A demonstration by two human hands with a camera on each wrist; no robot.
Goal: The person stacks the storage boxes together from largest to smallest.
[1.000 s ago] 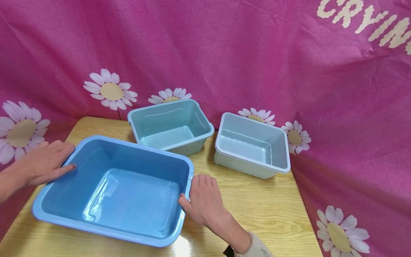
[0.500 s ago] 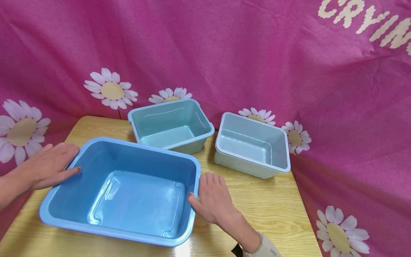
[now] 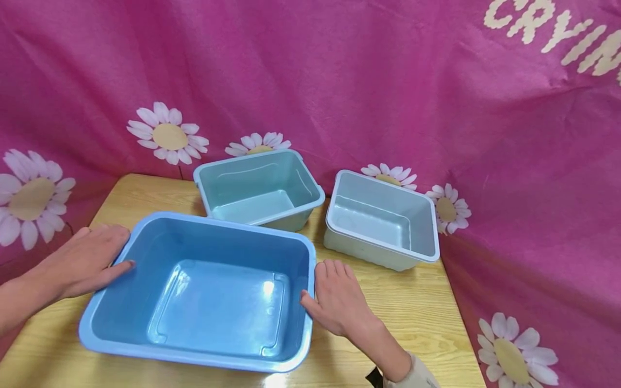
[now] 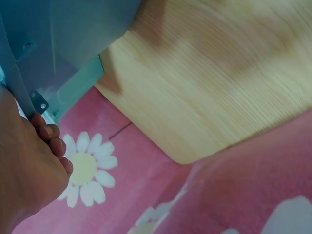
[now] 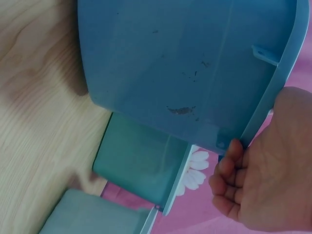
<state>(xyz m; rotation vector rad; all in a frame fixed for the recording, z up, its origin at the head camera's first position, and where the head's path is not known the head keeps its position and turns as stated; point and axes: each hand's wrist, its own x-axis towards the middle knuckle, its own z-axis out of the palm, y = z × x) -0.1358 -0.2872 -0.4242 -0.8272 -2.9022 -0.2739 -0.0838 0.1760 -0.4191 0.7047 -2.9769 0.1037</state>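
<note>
A large blue plastic tub (image 3: 218, 302) with nothing inside is held between both hands at the front of the table. My left hand (image 3: 92, 264) grips its left rim, thumb over the inner wall; in the left wrist view the fingertips (image 4: 57, 146) curl under the rim. On the opposite side my right hand (image 3: 337, 296) holds the right rim, thumb inside. The right wrist view shows that hand's fingers (image 5: 226, 168) hooked beneath the lip, with scuff marks on the tub's outer wall (image 5: 180, 83).
Behind the tub stands a grey-green bin (image 3: 257, 207), partly overlapped by it. A pale grey bin (image 3: 383, 253) sits at the back right of the wooden table (image 3: 412, 312). A pink cloth with daisies (image 3: 310, 81) hangs behind and at the sides.
Both hands have carried the blue tub to the right, keeping their grip on its rims. It has also turned slightly, its front edge now more level in view. The two other bins have stayed put.
</note>
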